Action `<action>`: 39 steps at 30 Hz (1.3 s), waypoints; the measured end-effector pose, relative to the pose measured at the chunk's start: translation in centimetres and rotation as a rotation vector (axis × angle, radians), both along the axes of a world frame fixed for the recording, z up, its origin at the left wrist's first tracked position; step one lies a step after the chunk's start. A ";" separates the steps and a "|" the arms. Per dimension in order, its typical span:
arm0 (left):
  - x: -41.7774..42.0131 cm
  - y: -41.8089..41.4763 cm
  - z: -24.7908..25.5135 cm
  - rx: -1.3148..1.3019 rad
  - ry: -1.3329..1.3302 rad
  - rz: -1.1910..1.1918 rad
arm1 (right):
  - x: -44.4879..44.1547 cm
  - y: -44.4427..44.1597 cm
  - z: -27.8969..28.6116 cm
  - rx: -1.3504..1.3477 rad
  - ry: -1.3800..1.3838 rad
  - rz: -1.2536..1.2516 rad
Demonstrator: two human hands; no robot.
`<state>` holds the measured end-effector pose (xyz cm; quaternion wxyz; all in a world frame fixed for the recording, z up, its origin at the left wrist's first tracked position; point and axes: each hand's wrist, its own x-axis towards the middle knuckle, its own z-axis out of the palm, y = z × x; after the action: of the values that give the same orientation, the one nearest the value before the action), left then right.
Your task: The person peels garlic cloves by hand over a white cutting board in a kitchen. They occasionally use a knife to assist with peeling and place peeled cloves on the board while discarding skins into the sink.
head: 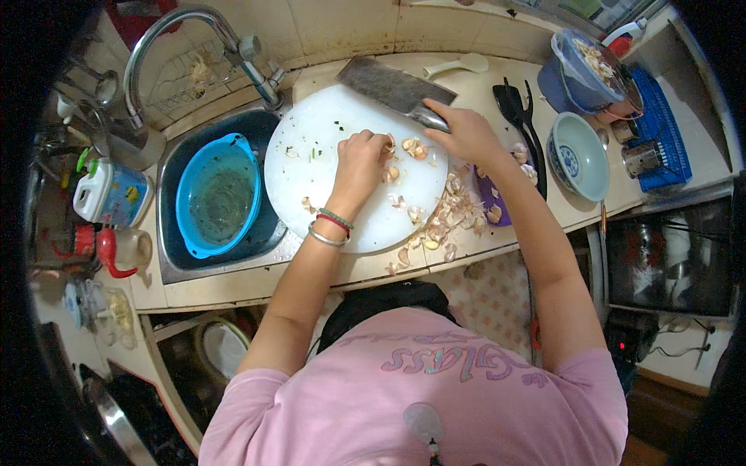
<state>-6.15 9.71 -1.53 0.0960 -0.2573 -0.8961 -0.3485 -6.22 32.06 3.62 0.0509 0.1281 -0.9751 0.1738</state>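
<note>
My right hand (469, 137) grips the metal handle of a cleaver (390, 87), its broad blade lying over the far edge of a round white cutting board (303, 186). On the board, my left hand (362, 163) has its fingertips pinched around a small garlic clove (391, 140), partly hidden by the fingers. Just right of them rests a cluster of garlic (415, 148). Bits of garlic skin and green scraps lie about the board. A heap of garlic peelings (457, 204) spreads along its right edge onto the counter.
Left of the board, a blue basin (185, 198) with cloudy water stands in the sink (169, 256) under a chrome faucet (175, 23). To the right are black utensils (513, 108), a pale green bowl (591, 163) and a blue bucket (553, 87). A white plastic spoon (472, 64) lies behind.
</note>
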 end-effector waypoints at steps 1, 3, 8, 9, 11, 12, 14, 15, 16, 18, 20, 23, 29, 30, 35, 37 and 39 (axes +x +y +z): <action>-0.1 -0.2 -0.3 0.000 -0.043 0.003 | -1.1 -0.3 -0.6 0.010 0.009 0.042; 0.1 -0.5 -0.1 0.008 0.000 0.018 | -2.4 -1.2 -1.3 0.052 -0.027 0.083; 0.6 1.1 1.5 -0.024 0.170 -0.054 | -2.7 -2.5 -1.8 0.066 0.133 0.141; 0.1 1.7 1.5 -0.060 0.158 -0.100 | -2.6 -2.4 -2.0 0.047 0.214 0.157; -0.3 2.3 0.3 -0.118 0.204 -0.086 | -1.4 -3.0 -1.5 -0.107 0.282 0.066; -0.5 2.4 -0.2 -0.119 0.215 -0.093 | -0.1 -3.3 -1.3 -0.124 0.207 -0.013; -0.4 2.3 0.0 -0.113 0.225 -0.106 | 2.4 -3.9 -1.4 -0.192 0.074 -0.138; -0.3 2.3 0.0 -0.069 0.245 -0.112 | 3.5 -4.2 -1.6 -0.245 0.018 -0.184; 0.0 2.1 -0.1 -0.029 0.263 -0.113 | 4.2 -4.6 -2.0 -0.301 -0.041 -0.224; 0.3 1.9 0.1 0.026 0.274 -0.113 | 4.9 -5.0 -2.8 -0.356 -0.005 -0.218; 0.7 1.8 0.0 0.032 0.243 -0.126 | 5.2 -5.2 -3.1 -0.384 0.009 -0.208; 0.3 1.8 -0.8 0.042 0.196 -0.115 | 4.5 -5.7 -3.8 -0.321 0.055 -0.186; 1.0 1.2 0.5 0.149 0.043 -0.039 | 4.0 -6.3 -4.9 -0.480 0.147 -0.176; 1.1 1.2 0.6 0.139 0.053 -0.054 | 4.2 -6.4 -4.6 -0.570 0.113 -0.194; 1.3 2.0 1.2 0.082 0.140 -0.110 | 4.3 -5.3 -5.9 -0.900 0.068 -0.148; 1.4 2.0 1.0 0.095 0.123 -0.107 | 4.8 -5.5 -5.7 -1.056 -0.026 -0.164; 1.5 1.8 0.8 0.116 0.075 -0.100 | 5.0 -5.5 -5.4 -1.152 -0.057 -0.201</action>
<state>-4.64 11.48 -0.69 0.1266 -0.3087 -0.8561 -0.3945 -1.25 26.57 -1.73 0.1024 -0.0180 -0.7317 0.6736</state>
